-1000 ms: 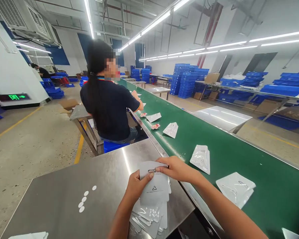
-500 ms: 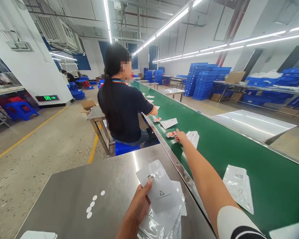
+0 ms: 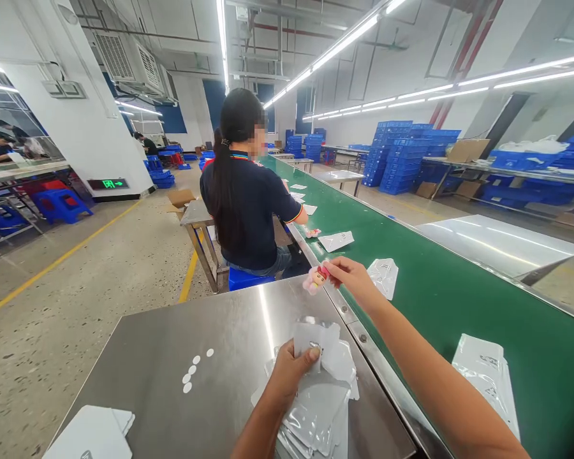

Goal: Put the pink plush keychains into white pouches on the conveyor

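My left hand pinches a white plastic pouch by its top, held up above a stack of like pouches on the steel table. My right hand reaches over the table's far edge and grips a small pink toy figure, lifted off the green conveyor belt. A filled pouch lies on the belt just right of that hand.
A person in a dark shirt sits at the belt ahead on a blue stool. More pouches and a pink toy lie on the belt. White round stickers and white sheets rest on the table. Blue crates are stacked at the back.
My right hand has picked the pink toy off the belt and drawn it back toward the table. My left hand has raised one pouch upright from the stack.
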The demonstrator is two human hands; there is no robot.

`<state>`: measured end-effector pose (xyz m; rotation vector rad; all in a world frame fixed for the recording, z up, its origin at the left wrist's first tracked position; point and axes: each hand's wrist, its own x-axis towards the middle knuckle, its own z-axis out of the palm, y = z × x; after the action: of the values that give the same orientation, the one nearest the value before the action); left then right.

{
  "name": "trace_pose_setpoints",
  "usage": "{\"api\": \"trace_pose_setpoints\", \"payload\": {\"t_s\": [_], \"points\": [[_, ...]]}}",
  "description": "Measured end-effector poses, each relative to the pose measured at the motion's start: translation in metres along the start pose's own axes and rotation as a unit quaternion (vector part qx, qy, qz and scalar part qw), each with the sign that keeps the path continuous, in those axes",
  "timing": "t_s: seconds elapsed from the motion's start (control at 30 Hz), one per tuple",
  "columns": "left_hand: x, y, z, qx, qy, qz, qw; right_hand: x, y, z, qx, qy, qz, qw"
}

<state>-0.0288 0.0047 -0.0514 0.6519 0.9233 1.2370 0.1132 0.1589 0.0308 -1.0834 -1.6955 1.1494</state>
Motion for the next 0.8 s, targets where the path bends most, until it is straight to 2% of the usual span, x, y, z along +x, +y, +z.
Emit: {"api": "trace_pose_setpoints", "payload": {"t_s": [0.07, 0.13, 0.27, 0.43, 0.5, 0.57, 0.63, 0.73, 0.8], "points": [[-0.003, 0.001, 0.003, 0.046, -0.019, 0.032, 0.998, -0.036, -0.02, -0.003, 0.058, -0.021, -0.023, 0.998], [-0.007, 0.002, 0.006, 0.101, -0.03, 0.069, 0.992, -0.066, -0.035, -0.007, 0.07, -0.019, -0.025, 0.997], [-0.013, 0.001, 0.01, 0.175, -0.036, 0.117, 0.977, -0.104, -0.048, -0.012, -0.022, -0.021, -0.023, 0.999], [-0.024, 0.007, 0.018, 0.18, -0.105, 0.106, 0.972, -0.125, -0.05, -0.019, -0.136, -0.129, -0.016, 0.982], [-0.028, 0.012, 0.023, 0.19, -0.131, 0.102, 0.968, -0.13, -0.051, -0.019, -0.22, -0.124, -0.067, 0.965], [-0.03, 0.015, 0.028, 0.199, -0.148, 0.104, 0.963, -0.135, -0.052, -0.018, -0.299, -0.122, -0.142, 0.936], [-0.03, 0.013, 0.031, 0.201, -0.157, 0.105, 0.961, -0.142, -0.053, -0.016, -0.332, -0.164, -0.189, 0.91], [-0.033, 0.007, 0.034, 0.246, -0.149, 0.096, 0.953, -0.154, -0.051, -0.013, -0.344, -0.246, -0.18, 0.888], [-0.035, 0.007, 0.034, 0.297, -0.184, 0.088, 0.933, -0.161, -0.043, -0.018, -0.353, -0.281, -0.16, 0.878]]}}
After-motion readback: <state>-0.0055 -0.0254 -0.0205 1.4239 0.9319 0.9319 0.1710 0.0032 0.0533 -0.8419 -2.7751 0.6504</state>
